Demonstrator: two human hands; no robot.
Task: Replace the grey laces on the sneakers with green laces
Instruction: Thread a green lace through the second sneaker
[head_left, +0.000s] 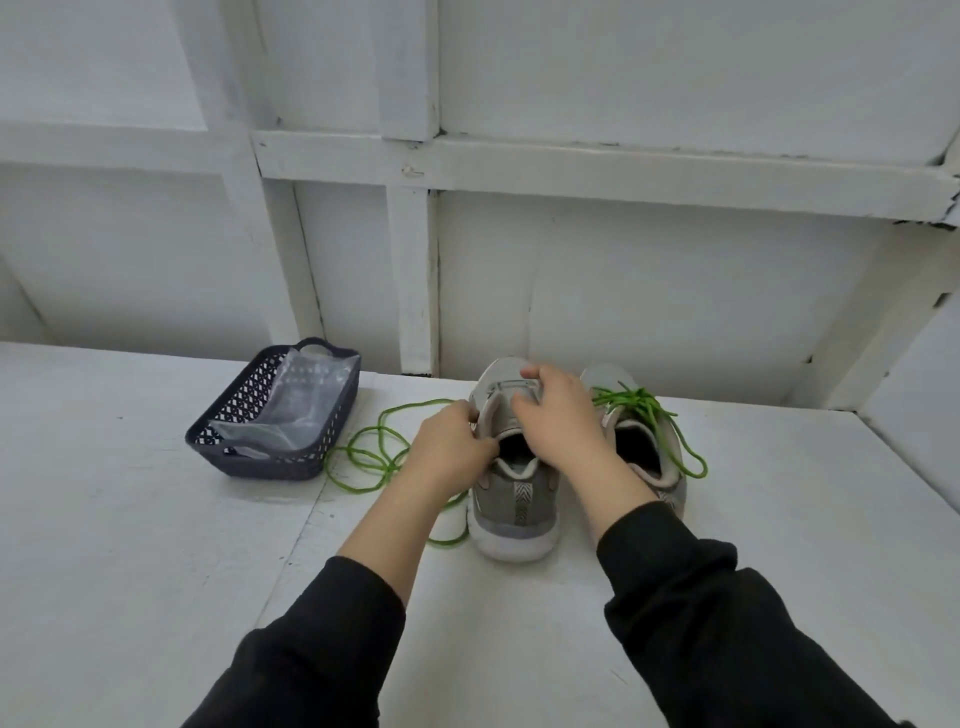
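Note:
Two grey sneakers stand heel-first toward me on the white table. The left sneaker (514, 493) has no lace across its tongue. My left hand (451, 446) pinches its left collar edge, where a loose green lace (371, 452) trails off in loops over the table. My right hand (558, 421) grips the tongue of that sneaker, thumb on top. The right sneaker (641, 452) carries a green lace (654, 421), its ends hanging loose over the opening.
A dark plastic basket (311, 457) with a clear plastic bag (291, 410) inside stands left of the sneakers. A white panelled wall rises directly behind the table. The table's right edge drops off at the far right.

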